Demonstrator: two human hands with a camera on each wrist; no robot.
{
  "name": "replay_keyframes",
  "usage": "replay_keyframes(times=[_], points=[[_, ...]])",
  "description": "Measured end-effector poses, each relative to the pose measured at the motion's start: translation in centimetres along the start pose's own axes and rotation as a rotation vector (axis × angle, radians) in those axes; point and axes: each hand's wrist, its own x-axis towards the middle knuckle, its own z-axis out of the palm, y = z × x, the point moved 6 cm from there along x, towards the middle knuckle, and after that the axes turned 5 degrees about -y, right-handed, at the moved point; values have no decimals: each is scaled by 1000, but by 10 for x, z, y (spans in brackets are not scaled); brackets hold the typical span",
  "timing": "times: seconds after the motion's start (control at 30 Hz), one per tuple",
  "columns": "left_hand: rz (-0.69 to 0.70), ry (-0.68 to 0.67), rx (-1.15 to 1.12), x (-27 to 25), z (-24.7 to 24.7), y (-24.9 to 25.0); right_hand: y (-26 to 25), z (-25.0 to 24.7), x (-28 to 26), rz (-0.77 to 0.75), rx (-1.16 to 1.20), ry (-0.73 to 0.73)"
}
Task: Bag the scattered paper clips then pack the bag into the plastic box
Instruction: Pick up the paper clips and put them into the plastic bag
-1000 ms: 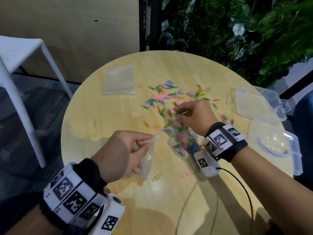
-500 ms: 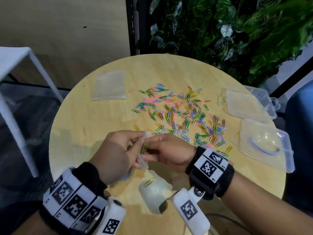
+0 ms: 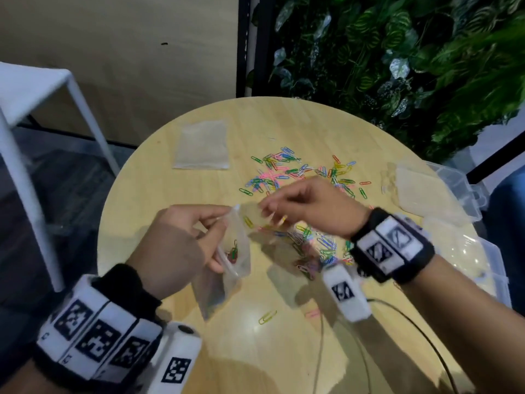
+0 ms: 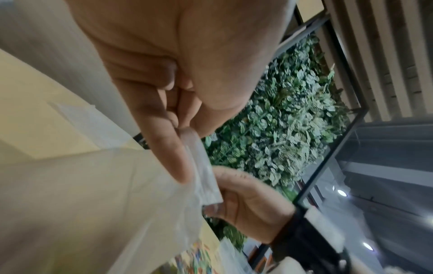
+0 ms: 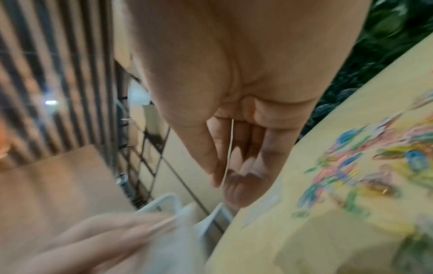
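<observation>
My left hand (image 3: 216,223) pinches the rim of a clear zip bag (image 3: 235,268), which hangs open above the round wooden table (image 3: 284,351). A few red and green clips (image 3: 233,253) lie inside it. My right hand (image 3: 270,211) hovers at the bag's mouth, its thumb and fingers curled round a thin pale paper clip (image 5: 229,148). The left wrist view shows the bag's rim strip (image 4: 206,176) under my left fingers (image 4: 178,157), with the right hand (image 4: 246,200) just beyond. Coloured paper clips (image 3: 298,174) lie scattered behind and under my right wrist.
Two clear plastic boxes stand at the table's right edge: a near one (image 3: 468,260) and a far one (image 3: 466,180) with spare bags (image 3: 420,191) on it. More bags (image 3: 203,146) lie far left. A yellow clip (image 3: 267,317) lies near the front. A white stool (image 3: 42,89) stands left.
My right hand left the pile with clips, met the bag's mouth, and now sits slightly right of it. The bag now hangs more open, with clips showing inside.
</observation>
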Motion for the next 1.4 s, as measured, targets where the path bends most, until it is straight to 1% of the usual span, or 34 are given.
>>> replay_keyframes(times=[0.03,0.07,0.1,0.13,0.17,0.2,0.27,0.33,0.43,0.53,0.6,0.7,0.73,0.83,0.9,0.97,1.03,1.17,1.23,1.3,1.37,1.4], points=[[3,21,-1,1,-11,2,11,-20,15,35,-36,81],[8,42,1,2,-20,4,23,-41,32,83,-174,171],[15,57,-1,3,-29,5,31,-59,49,142,-381,235],[22,72,-4,5,-35,6,38,-72,64,210,-583,260],[30,88,-4,7,-41,7,42,-82,79,266,-718,264],[36,106,-1,9,-45,6,46,-88,93,301,-777,261],[38,137,4,12,-49,6,55,-93,118,331,-795,267],[36,140,1,13,-48,5,65,-92,139,372,-796,250],[56,100,27,8,-41,6,76,-78,161,408,-806,156],[102,53,59,-2,-34,12,76,-54,169,336,-957,-2],[139,34,95,-8,-26,15,76,-40,169,273,-1049,-49],[168,-24,119,-17,-8,16,68,-27,167,143,-1086,9],[179,-57,126,-19,-1,16,64,-25,167,123,-1096,24],[213,-136,132,-25,13,16,55,-24,164,145,-1173,44],[200,-152,119,-26,16,15,51,-27,161,183,-1169,59],[160,-141,86,-24,16,13,50,-31,157,175,-1114,94],[107,-117,60,-20,13,11,48,-40,148,158,-975,180],[82,-95,68,-16,10,14,45,-70,110,162,-479,472],[74,-91,62,-17,11,15,49,-78,89,187,-238,557],[74,-83,68,-17,12,16,53,-77,71,192,116,558],[76,-82,68,-17,14,16,53,-66,55,181,460,471],[77,-82,63,-17,14,15,51,-58,46,190,564,413]])
